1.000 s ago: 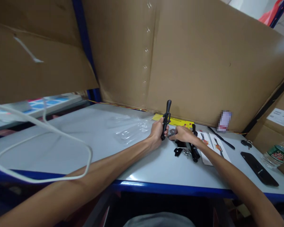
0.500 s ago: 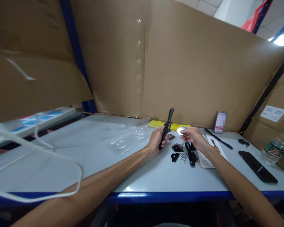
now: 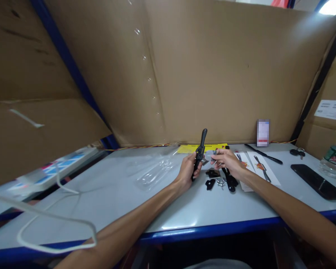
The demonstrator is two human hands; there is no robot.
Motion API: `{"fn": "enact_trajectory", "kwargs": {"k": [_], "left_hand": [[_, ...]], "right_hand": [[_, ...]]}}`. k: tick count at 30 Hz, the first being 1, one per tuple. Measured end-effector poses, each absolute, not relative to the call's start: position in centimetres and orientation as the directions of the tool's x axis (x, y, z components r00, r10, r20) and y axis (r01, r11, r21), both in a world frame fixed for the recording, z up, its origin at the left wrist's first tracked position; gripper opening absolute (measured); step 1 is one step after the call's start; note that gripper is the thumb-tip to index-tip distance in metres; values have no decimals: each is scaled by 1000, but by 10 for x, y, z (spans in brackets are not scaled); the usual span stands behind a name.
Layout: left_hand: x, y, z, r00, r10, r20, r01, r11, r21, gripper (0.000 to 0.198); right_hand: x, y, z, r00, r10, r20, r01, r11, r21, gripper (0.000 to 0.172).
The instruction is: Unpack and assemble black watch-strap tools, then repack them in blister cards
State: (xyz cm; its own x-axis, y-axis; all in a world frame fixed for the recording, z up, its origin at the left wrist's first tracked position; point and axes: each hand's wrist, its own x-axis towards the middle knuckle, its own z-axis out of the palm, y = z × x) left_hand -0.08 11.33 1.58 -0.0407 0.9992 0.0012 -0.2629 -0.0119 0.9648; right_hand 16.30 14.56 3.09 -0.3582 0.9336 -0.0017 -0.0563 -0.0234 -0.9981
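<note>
My left hand (image 3: 187, 170) is wrapped round a black spokeshave (image 3: 203, 140), its upper handle pointing up and away from me. To its right, my right hand (image 3: 226, 160) pinches a small flat metal blade (image 3: 210, 154) close to the middle of the tool. Part of the blade is hidden by the fingers. Below the hands lie black metal plates (image 3: 210, 184), a small heap of screws (image 3: 220, 182) and another black handled tool (image 3: 230, 183), partly covered by my right hand.
Clear plastic packaging (image 3: 156, 172) lies left of my hands, a yellow sheet (image 3: 184, 148) behind them. Printed cards (image 3: 271, 175), a black bar (image 3: 264, 154), a propped phone (image 3: 263, 132), keys (image 3: 297, 152), a black phone (image 3: 317, 181) and a bottle (image 3: 334, 160) stand or lie right. A white cable (image 3: 58, 248) loops left.
The blade in my right hand has turned and come slightly nearer the spokeshave. My left hand keeps its grip. The whole view has shifted and tilted.
</note>
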Motion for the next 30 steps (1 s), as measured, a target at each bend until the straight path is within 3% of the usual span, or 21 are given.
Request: {"fn": "enact_trajectory", "kwargs": {"k": [5,12,21,30], "left_hand": [[1,111,13,16,1000,-11,-228,14,974,33],[3,109,16,10,1000,2,-256,1,967,37],[3,108,14,136,990,25,-128,-8,992,42],[6,111,10,153,983,104,-88,-92,992,45]], "right_hand": [[157,141,29,-367,930,8,-44,-8,-999,28],[157,141,21,-259,955,146,-91,126,-988,30],[154,150,10,-361,916,174,-88,152,-984,32],[155,151,12,-314,918,244,-83,229,-970,27]]}}
